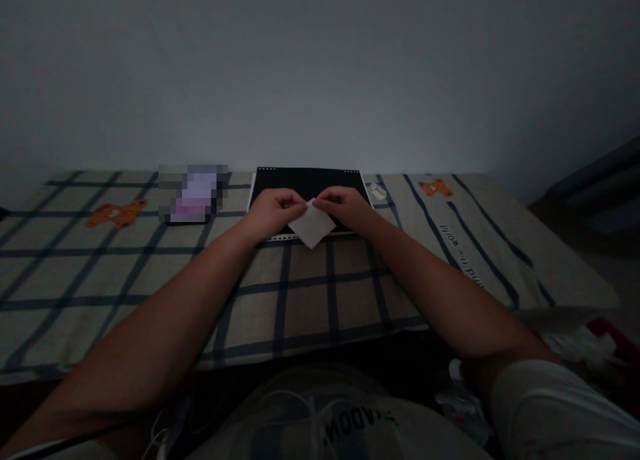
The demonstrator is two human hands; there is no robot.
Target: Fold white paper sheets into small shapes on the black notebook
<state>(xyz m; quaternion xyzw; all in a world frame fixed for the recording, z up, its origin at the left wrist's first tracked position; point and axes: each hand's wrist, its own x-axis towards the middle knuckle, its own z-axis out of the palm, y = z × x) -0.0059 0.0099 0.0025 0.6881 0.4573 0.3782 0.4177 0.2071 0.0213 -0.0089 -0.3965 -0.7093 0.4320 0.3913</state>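
A small white square of paper (312,225) is held over the near edge of a black board (305,180) that lies on the bed. My left hand (274,209) pinches the paper's upper left edge with curled fingers. My right hand (345,205) pinches its upper right corner, fingers closed too. The paper hangs tilted like a diamond, one corner pointing toward me. Both forearms reach forward from the bottom of the view.
The bed is covered by a beige sheet (125,273) with dark blue checks and orange bear prints. A blurred pinkish object (193,195) lies left of the board. A small folded white paper piece (377,192) sits right of it. A plain wall rises behind.
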